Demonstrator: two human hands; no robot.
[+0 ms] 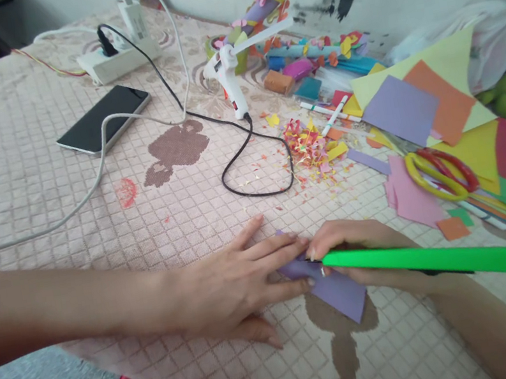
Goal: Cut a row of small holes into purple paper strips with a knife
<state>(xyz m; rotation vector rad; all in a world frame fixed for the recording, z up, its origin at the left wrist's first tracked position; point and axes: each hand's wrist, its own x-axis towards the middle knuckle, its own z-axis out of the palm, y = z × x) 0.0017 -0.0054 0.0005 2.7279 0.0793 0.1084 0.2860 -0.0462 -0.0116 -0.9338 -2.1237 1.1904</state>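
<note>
A strip of purple paper (341, 296) lies at a slant on the cloth near the table's front. My left hand (243, 278) is spread flat over its upper left part, fingers apart, pressing it down. Opposite, my right hand (358, 240) is closed around a long bright green utility knife (420, 262) with a black end. The knife's narrow front points left and reaches the paper beside my left fingertips. My right thumb and fingers pinch close to that front end. How much blade is out cannot be made out.
Behind my hands are a white glue gun (228, 80) with its black cord, a phone (105, 118) and a power strip (119, 60). At right lie paper scraps (311, 147), yellow-and-red-handled scissors (442, 174), and coloured sheets (399, 110). A cable crosses the left side.
</note>
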